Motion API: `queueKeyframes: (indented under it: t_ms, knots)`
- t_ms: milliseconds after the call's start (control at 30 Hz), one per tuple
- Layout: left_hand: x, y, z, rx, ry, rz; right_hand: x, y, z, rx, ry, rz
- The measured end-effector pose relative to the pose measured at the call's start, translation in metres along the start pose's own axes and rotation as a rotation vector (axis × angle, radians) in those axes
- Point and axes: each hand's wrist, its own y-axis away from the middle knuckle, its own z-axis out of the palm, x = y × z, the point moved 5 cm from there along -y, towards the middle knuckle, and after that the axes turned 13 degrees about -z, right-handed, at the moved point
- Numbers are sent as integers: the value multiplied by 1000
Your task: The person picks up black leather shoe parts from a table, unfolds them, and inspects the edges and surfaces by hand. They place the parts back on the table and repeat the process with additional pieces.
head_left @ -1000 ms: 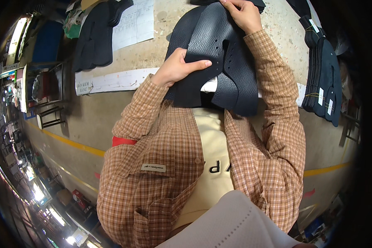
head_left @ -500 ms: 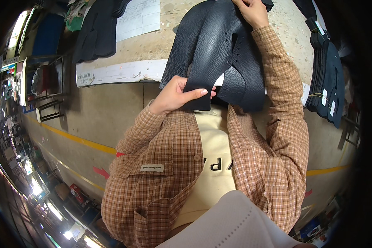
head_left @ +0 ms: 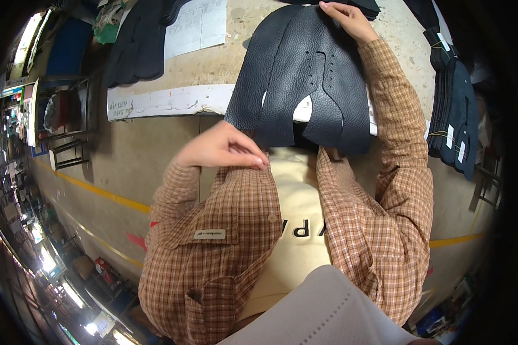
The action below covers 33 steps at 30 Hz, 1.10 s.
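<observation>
A black grained leather piece [head_left: 293,52] with cut-out flaps and rows of small punched holes hangs over the table's near edge, its flaps reaching toward my chest. At its far end my right hand [head_left: 351,20] has thumb and fingers closed on the upper edge. My left hand [head_left: 227,146], slightly blurred, is just below the lower left of the leather. Its thumb and fingers are pressed together, with nothing visible in them, apart from the flaps.
The worn table [head_left: 253,23] has a white front edge [head_left: 172,100]. Dark cut pieces [head_left: 138,52] and a written paper sheet [head_left: 195,26] lie at the left. Banded stacks of dark pieces [head_left: 452,115] sit along the right side. A dark stool [head_left: 72,152] stands on the floor.
My left hand has let go of the lower flap and moved down and left. The leather, bunched and folded before, now lies flatter with its flaps spread. My right hand stays at the far edge.
</observation>
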Motion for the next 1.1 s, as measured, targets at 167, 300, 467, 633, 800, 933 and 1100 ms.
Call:
queueKeyframes:
  t_ms: [167, 300, 467, 633, 800, 933, 1100]
  knots:
    - [62, -7, -68, 274, -89, 236, 6, 22, -26, -117, 17, -58]
    - [116, -78, -117, 589, -62, 545, -7, 42, -25, -12, -492, -90]
    - [114, -161, -119, 315, 157, 186, -29, 46, -21, 53, -612, -135]
    - [91, -175, -96, 394, 407, 180, -38, 48, -10, 72, -330, -204]
    - [98, -167, -95, 396, 539, 322, -40, 55, 7, 51, -554, -176]
    - [100, -161, -94, 338, 578, 291, -42, 61, 12, -9, -812, -44]
    - [101, -157, -93, 333, 584, 283, -47, 64, 15, -68, -873, 31]
